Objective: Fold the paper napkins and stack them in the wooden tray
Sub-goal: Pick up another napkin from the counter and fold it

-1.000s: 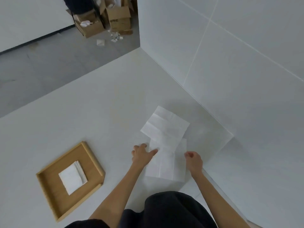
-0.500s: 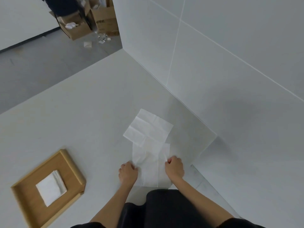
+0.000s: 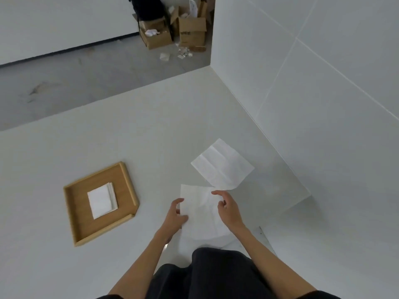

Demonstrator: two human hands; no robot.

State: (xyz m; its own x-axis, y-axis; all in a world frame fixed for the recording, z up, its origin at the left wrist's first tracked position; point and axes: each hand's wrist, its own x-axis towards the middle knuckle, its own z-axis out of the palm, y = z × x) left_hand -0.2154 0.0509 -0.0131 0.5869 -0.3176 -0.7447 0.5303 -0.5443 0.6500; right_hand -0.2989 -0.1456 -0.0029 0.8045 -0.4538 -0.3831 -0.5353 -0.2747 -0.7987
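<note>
Napkin [image 3: 200, 214] sits between left hand [image 3: 175, 214], pinching its edge, and right hand [image 3: 229, 210], grip unclear.

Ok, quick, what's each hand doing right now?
Left hand: pinches the near napkin at its left edge.
Right hand: curled loosely over it; hold cannot be told.

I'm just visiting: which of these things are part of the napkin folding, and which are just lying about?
Part of the job: near napkin, with left hand and right hand at it; unfolded napkin beyond it; wooden tray; folded napkins in the tray.

Lying about: cardboard boxes; black bag; paper scraps on the floor.
</note>
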